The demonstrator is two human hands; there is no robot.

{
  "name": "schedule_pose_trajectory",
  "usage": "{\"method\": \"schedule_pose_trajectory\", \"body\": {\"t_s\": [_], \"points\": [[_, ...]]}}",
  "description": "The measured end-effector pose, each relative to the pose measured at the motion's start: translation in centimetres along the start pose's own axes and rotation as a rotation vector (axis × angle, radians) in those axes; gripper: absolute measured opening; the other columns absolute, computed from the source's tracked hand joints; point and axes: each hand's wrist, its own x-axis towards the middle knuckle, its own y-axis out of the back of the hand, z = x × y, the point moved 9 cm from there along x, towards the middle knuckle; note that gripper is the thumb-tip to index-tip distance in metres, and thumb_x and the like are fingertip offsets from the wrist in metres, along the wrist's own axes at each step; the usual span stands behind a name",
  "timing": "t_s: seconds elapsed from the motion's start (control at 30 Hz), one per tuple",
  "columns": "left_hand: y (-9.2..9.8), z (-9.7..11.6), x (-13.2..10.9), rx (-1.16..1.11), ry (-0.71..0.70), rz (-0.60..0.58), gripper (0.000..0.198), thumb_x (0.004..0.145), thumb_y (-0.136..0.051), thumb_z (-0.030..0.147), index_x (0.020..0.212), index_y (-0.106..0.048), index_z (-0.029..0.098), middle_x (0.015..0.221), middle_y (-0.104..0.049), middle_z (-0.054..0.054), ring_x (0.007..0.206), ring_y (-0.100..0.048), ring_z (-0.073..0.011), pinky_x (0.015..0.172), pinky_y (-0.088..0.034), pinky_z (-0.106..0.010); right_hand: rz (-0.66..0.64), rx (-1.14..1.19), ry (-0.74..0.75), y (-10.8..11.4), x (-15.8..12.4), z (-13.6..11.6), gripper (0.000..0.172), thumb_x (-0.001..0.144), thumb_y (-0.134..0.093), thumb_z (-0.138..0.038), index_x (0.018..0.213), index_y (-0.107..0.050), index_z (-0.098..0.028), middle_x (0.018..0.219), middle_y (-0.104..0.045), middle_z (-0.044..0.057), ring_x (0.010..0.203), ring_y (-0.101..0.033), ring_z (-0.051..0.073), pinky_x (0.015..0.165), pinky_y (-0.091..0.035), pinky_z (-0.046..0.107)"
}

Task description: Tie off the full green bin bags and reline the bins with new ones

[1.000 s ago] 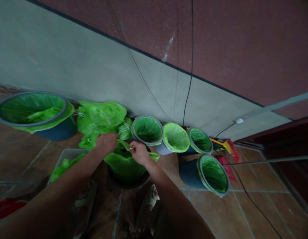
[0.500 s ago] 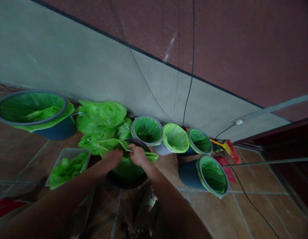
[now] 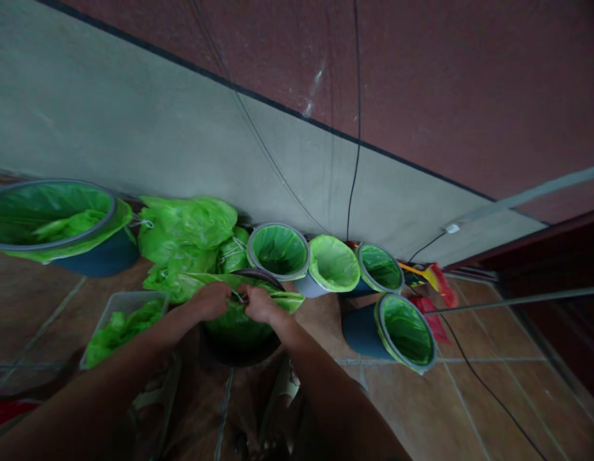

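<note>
Brown tile floor [image 3: 470, 410], grey-and-maroon wall [image 3: 133, 134] behind. Big lined bin [image 3: 51, 221] far left, clear tub [image 3: 128, 307] of green bags near it. My left hand [image 3: 211, 301] and right hand [image 3: 259, 303] both pinch the green liner [image 3: 239, 323] at the dark bucket's [image 3: 239, 349] near rim. Bucket upright, mouth up, between my feet. More lined bins [image 3: 407, 330] right.

Dim, flat indoor light, soft overall blur, strong wide-angle bending at edges, muted shadows
</note>
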Motion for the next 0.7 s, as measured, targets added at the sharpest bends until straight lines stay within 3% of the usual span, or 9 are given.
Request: {"method": "schedule_pose_trajectory", "body": {"t_s": [0.17,0.33,0.7], "points": [[0.4,0.3,0.0,-0.039,-0.025,-0.021,0.031,0.066,-0.046,0.002,0.077,-0.073,0.014,0.08,-0.072,-0.008,0.083,-0.066,-0.0224,0.076,-0.046,-0.03,0.013,0.006,0.058,-0.6,-0.1,-0.5,0.056,0.073,-0.066,-0.006,0.127,-0.062,-0.017,0.112,-0.074,0.01,0.106,-0.069,0.024,0.085,-0.05,0.027],[0.9,-0.5,0.2,-0.015,0.033,0.006,0.03,0.07,-0.047,0.005,0.079,-0.075,0.014,0.083,-0.074,-0.01,0.083,-0.067,-0.0246,0.077,-0.048,-0.031,-0.025,0.015,0.058,-1.8,0.1,-0.4,0.059,0.07,-0.072,-0.012,0.128,-0.063,-0.019,0.102,-0.076,0.009,0.096,-0.071,0.025,0.078,-0.051,0.028],[1.1,-1.4,-0.3,0.131,0.133,-0.005,0.035,0.078,-0.045,0.004,0.101,-0.071,0.007,0.108,-0.072,-0.02,0.103,-0.067,-0.0306,0.091,-0.049,-0.038,0.191,0.377,0.028,1.7,0.6,1.7,0.047,0.068,-0.065,-0.003,0.113,-0.068,-0.019,0.074,-0.068,-0.003,0.069,-0.061,0.013,0.064,-0.046,0.022]]}}
